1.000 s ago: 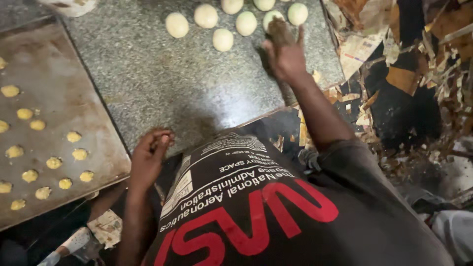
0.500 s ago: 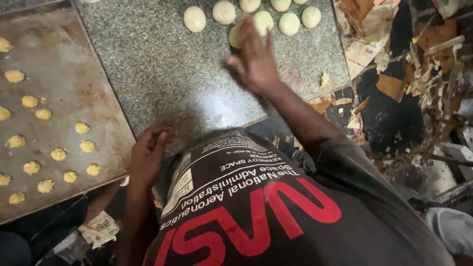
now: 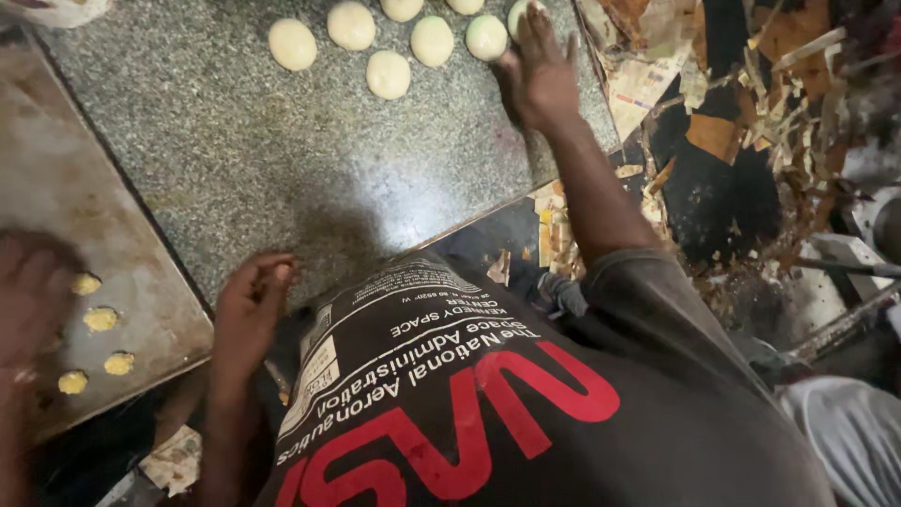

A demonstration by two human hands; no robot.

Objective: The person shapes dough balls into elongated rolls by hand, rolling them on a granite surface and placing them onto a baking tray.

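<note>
Several pale round dough balls (image 3: 388, 73) lie in rows at the far side of a speckled grey stone counter (image 3: 282, 178). My right hand (image 3: 542, 75) lies palm down on the counter at the right end of the row. Its fingers are spread and the fingertips touch one ball (image 3: 515, 13). My left hand (image 3: 249, 310) rests at the counter's near edge with its fingers curled in; nothing shows inside them. My dark shirt with red lettering (image 3: 488, 404) fills the lower middle.
A worn metal baking tray (image 3: 141, 291) sits left of the counter with small yellow dough pieces (image 3: 100, 319) on it. Another person's blurred hand (image 3: 33, 291) hovers over the tray. Torn paper and scraps (image 3: 741, 122) litter the floor to the right.
My right hand swept left onto a dough ball, then back to the right end of the row. Another person's hand has come in over the tray. My left hand stayed at the counter edge.
</note>
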